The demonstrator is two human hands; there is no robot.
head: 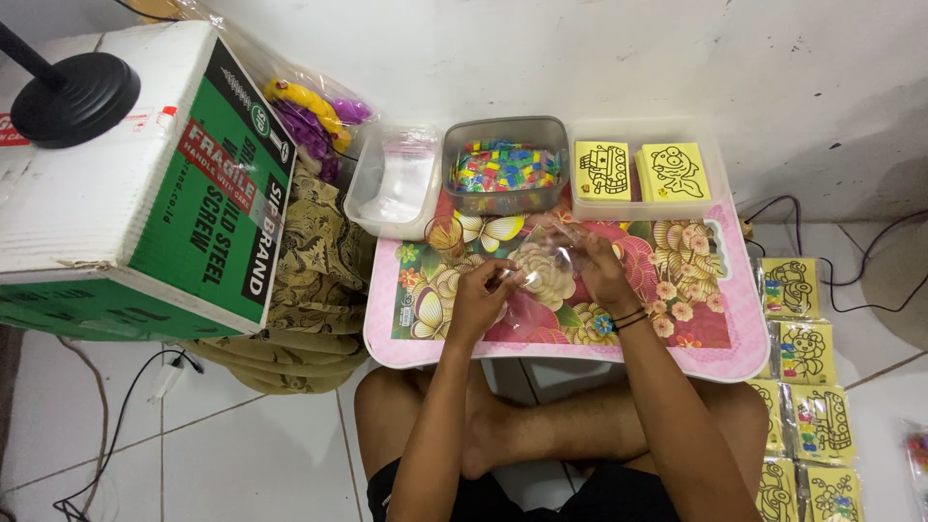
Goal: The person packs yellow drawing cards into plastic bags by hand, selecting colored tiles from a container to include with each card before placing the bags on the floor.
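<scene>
Both the left hand (480, 295) and right hand (597, 269) grip a clear plastic bag (541, 271) above the floral bench (715, 353), apparently opening its mouth; filling looks next.

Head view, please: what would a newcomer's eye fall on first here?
Both hands, left hand and right hand, hold a clear bag over the flowered pink table. Behind them sits a tub of bright pieces and a tray of yellow cards; a green-and-white box stands at the left.
</scene>
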